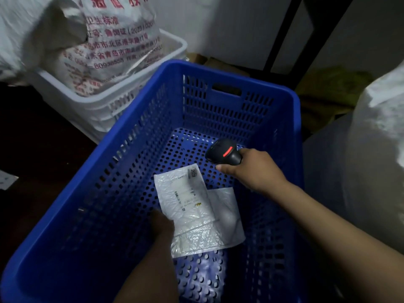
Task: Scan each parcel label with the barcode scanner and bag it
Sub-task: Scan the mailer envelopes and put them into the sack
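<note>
Scan step: grips scanner point(225, 153) in right hand point(253, 169), holds parcel point(196, 217) edge in left hand point(162, 224); likely needs beam on label point(188, 192) next.

Showing moulded plastic in the blue crate point(135, 171): smooth, faintly glossy, with perforated walls and floor. Showing the same moulded plastic, white and matt, in the white crate point(102, 110). Reading as bubble-lined plastic film on the parcel point(196, 237): crinkled, glossy, catching light. Carrying a smooth, matt white paper label point(188, 193), printed in black. Presenting matt black plastic on the barcode scanner point(225, 153), with one glowing red strip. Appearing as coarse woven plastic on the sack point(113, 51): dull white, red print. Appearing as thin, creased white film on the bag point(376, 149) at right, blurred.
</note>
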